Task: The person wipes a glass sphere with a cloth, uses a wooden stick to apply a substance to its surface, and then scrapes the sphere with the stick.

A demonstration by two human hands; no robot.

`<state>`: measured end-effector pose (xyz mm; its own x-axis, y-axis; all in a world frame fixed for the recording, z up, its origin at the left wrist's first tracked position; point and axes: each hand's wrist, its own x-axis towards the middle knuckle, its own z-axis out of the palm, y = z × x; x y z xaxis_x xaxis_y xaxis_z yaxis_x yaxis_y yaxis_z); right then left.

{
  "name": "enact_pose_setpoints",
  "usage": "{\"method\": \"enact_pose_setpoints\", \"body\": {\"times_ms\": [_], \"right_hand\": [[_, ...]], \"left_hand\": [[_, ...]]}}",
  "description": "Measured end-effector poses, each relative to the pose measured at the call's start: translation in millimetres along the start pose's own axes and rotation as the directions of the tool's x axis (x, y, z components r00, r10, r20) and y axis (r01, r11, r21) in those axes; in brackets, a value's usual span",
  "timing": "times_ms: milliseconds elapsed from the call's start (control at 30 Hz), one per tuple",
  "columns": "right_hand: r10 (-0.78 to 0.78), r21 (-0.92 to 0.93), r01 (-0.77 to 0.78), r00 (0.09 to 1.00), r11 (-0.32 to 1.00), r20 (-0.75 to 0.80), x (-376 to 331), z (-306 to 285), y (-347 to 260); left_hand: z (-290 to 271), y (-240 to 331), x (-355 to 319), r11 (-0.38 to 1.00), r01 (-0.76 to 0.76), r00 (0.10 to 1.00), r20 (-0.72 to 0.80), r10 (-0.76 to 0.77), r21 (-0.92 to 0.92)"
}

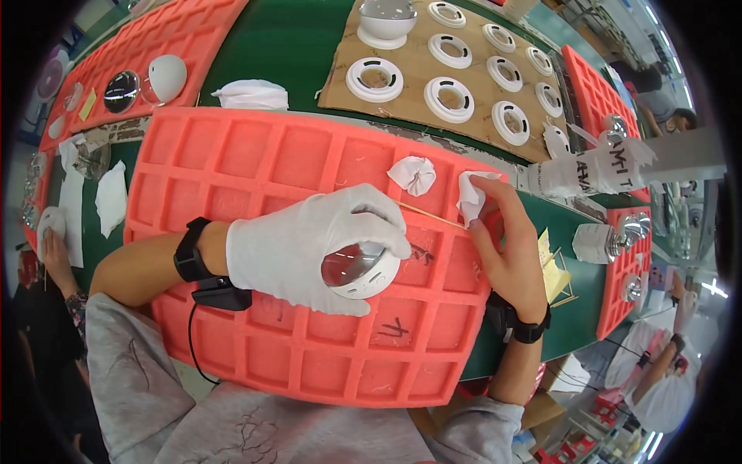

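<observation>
My left hand (309,247), in a white glove, wraps round a dome-shaped piece (363,271) with a white rim and a dark, shiny inner face, held over the red foam tray (232,209). At the tray's far right corner, my bare right hand (510,247) pinches a white cloth (471,197) between fingers and thumb. A thin wooden stick (433,214) runs leftward from those fingertips toward the left hand; its far end is close to the glove. A crumpled white cloth (413,175) sits in a tray compartment between the two hands.
Beyond the tray, brown cardboard (410,77) carries several white rings (449,99) and a domed unit (386,23). A wrapped post (603,166) and a clear bottle (595,243) stand right. Another foam tray (201,39) holds domes at far left. A co-worker's hand (58,255) shows at left.
</observation>
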<state>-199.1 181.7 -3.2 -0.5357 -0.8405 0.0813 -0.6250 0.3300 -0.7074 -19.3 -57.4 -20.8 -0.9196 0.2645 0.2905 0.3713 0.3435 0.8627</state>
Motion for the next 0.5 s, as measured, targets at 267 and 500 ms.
{"method": "enact_pose_setpoints", "body": {"times_ms": [267, 500], "right_hand": [[-0.018, -0.017, 0.018, 1.000, 1.000, 0.008, -0.7, 0.6, 1.0], [-0.015, -0.046, 0.015, 1.000, 0.999, 0.014, 0.6, 0.0, -0.6]], "left_hand": [[2.5, -1.1, -0.4, 0.999, -0.037, 0.999, -0.024, 0.037, -0.007], [0.0, -0.3, -0.5, 0.999, 0.001, 1.000, -0.003, -0.001, -0.047]]}}
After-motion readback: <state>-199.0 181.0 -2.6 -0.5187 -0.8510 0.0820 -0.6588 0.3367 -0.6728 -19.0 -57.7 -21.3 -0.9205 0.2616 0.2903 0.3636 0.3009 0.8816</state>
